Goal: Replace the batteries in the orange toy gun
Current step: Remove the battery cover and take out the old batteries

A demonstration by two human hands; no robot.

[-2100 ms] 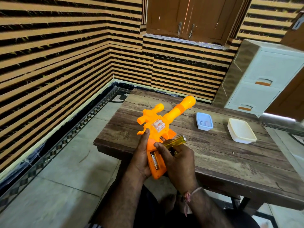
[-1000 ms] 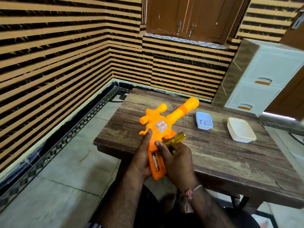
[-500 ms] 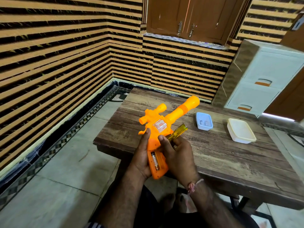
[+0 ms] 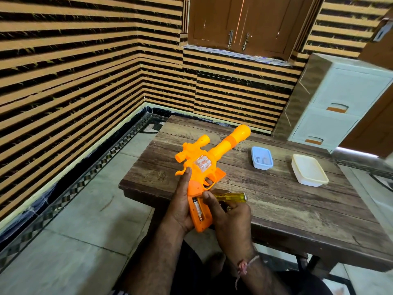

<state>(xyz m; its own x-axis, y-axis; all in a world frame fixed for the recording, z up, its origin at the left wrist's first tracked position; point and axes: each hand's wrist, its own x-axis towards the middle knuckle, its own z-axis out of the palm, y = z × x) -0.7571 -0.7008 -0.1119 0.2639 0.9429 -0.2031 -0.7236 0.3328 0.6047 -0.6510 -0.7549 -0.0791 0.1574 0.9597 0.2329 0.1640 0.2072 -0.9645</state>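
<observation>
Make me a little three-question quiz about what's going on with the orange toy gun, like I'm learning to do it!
1. True or false: the battery compartment in the grip of the orange toy gun is open, with a battery showing.
2. What does the right hand hold along with touching the grip? A) yellow-handled screwdriver B) spoon C) blue tray
3. Fill in: the left hand grips the gun by its ____.

Key:
1. True.
2. A. The blue tray and the white container sit on the wooden table.
3. Grip.
</observation>
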